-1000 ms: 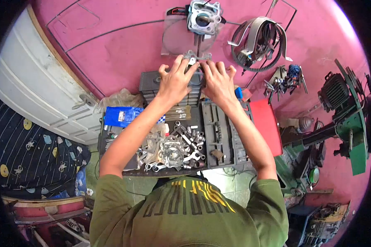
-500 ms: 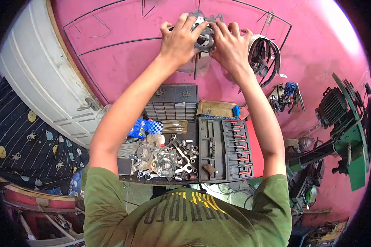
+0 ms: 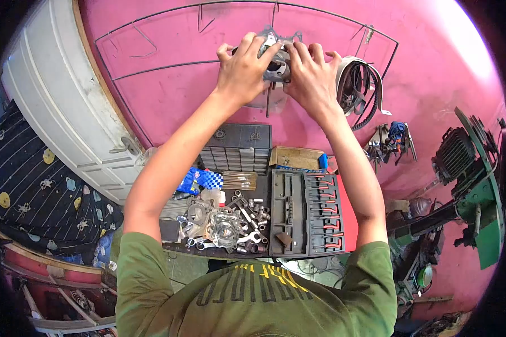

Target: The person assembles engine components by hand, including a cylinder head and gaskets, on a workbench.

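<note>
Raised in front of the pink wall, my left hand (image 3: 243, 70) and my right hand (image 3: 314, 76) grip a bunch of grey metal gaskets (image 3: 279, 74) from both sides. My fingers curl over its upper part, and both thumbs meet near the middle. Thin, irregular gasket edges stick out above my fingertips, and a round opening shows between the hands. The bunch overlaps a hook on the black wire wall rack (image 3: 163, 68). My palms are hidden.
Below my arms, the workbench carries a drawer cabinet (image 3: 240, 140), a pile of gaskets (image 3: 226, 227), wrenches, sockets, and a tool case (image 3: 289, 185) with red-handled tools. Belts (image 3: 361, 92) hang right of my right hand. A green machine (image 3: 472, 196) stands at right, a white door (image 3: 67, 112) at left.
The whole view has tilted up a little, so wall, bench and hands sit lower in the picture. Both hands keep their grip on the gaskets, with slight finger movement.
</note>
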Demonstrator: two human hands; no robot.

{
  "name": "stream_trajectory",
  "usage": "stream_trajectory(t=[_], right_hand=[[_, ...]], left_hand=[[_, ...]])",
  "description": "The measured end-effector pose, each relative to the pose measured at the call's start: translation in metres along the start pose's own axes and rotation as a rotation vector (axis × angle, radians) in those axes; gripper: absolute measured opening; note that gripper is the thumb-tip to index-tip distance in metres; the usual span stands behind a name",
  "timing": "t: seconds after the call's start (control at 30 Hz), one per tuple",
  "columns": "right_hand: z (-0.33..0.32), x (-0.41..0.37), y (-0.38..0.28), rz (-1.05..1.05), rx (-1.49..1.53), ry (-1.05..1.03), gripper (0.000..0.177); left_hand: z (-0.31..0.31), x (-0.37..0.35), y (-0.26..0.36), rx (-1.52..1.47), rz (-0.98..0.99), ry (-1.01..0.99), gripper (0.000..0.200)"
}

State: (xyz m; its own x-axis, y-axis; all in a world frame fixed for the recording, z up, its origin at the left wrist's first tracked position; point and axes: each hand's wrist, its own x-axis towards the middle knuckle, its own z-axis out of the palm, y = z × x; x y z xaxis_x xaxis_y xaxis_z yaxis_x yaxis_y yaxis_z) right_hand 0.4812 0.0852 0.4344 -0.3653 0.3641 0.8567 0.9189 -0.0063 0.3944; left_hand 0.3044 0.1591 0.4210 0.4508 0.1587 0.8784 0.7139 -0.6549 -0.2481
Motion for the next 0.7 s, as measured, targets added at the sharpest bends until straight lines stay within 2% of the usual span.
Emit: stream_trajectory(t=[0.4,0.7], right_hand=[[-0.014,-0.002,-0.001,0.001,-0.021,0.014,0.075],[-0.030,0.017,0.005,0.018,-0.051,0.096,0.078]], left_hand=[[-0.014,-0.003,0.005,0.041,0.024,0.034,0.086],[-0.036,0.017,0.000,0.043,0.028,0.137,0.080]])
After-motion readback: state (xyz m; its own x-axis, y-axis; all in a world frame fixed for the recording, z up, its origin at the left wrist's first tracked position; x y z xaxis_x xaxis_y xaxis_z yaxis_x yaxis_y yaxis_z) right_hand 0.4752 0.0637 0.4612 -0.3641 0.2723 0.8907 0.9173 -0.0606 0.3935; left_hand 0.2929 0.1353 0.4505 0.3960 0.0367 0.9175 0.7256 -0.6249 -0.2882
